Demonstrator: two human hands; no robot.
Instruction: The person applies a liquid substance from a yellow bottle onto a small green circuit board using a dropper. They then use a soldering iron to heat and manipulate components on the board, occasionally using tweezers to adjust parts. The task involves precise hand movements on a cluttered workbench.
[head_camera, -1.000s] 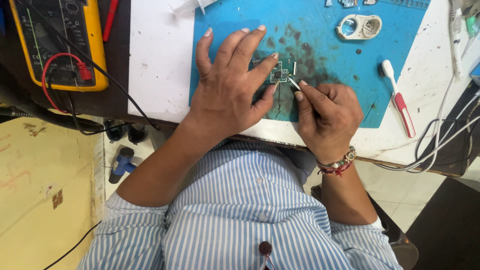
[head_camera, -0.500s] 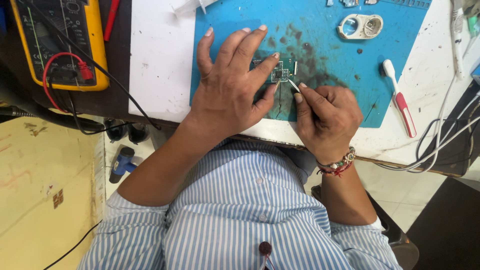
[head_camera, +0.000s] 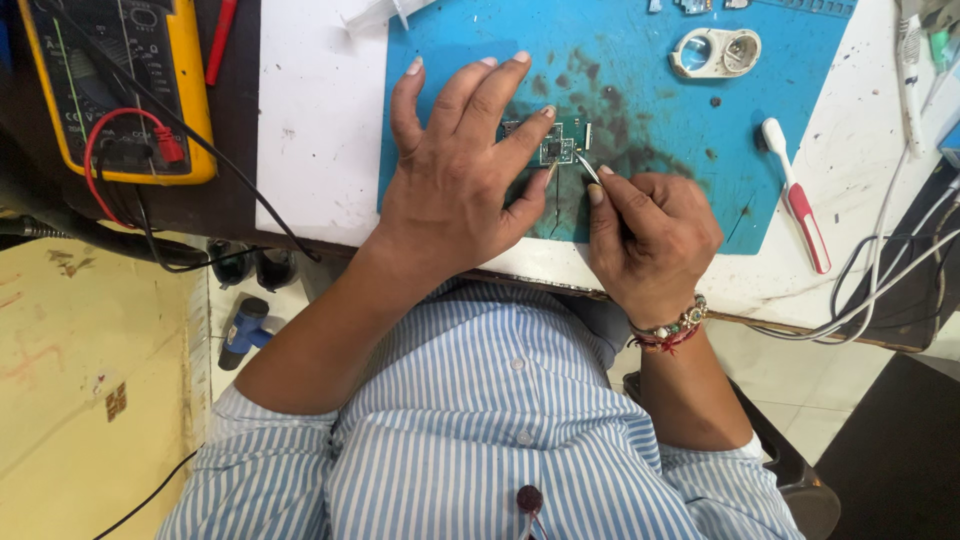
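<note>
A small green circuit board (head_camera: 556, 142) lies on a stained blue work mat (head_camera: 640, 90). My left hand (head_camera: 460, 170) rests flat on the mat with fingers spread, its index finger and thumb pressing the board's left side. My right hand (head_camera: 650, 235) is closed around thin metal tweezers (head_camera: 588, 168), whose tips touch the board's right lower corner. Beaded bracelets circle my right wrist.
A yellow multimeter (head_camera: 120, 80) with red and black leads sits at the far left. A white and red toothbrush (head_camera: 795, 195) lies right of the mat. A white round part (head_camera: 715, 52) rests on the mat's top. White and grey cables (head_camera: 900, 270) run along the right edge.
Almost nothing differs; both hands stay on the board, with the tweezers shifting only slightly at its right corner.
</note>
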